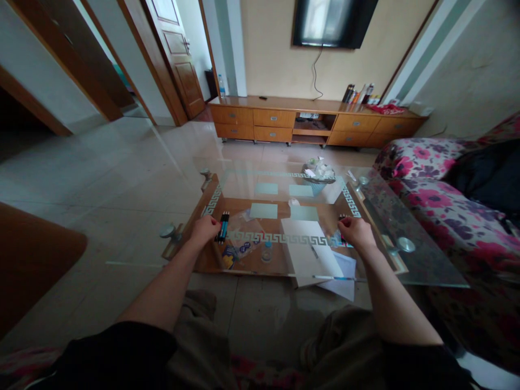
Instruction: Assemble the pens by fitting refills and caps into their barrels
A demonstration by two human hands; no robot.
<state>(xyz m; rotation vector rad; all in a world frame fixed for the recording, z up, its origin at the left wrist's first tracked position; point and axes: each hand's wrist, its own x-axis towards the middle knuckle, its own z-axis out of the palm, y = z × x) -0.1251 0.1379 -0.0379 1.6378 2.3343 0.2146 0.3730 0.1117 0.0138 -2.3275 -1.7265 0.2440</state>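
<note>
My left hand [206, 228] is over the left part of the glass coffee table [430, 271], its fingertips pinched together at the edge of a row of dark pens [224, 227] with blue parts. My right hand [358, 233] is over the right part, also pinched, beside a second group of dark pens [342, 228] with some red, partly hidden by the fingers. Whatever either pinch holds is too small or covered to make out. A white paper pad [303, 254] lies between the hands, nearer the right, seemingly on the shelf beneath the glass.
A basket [319, 181] with crumpled white stuff stands at the table's far side. Below the glass are a small clear bottle [266, 252] and plastic packaging [246, 244]. A floral sofa [447, 211] flanks the right; a low wooden cabinet [274, 118] is ahead.
</note>
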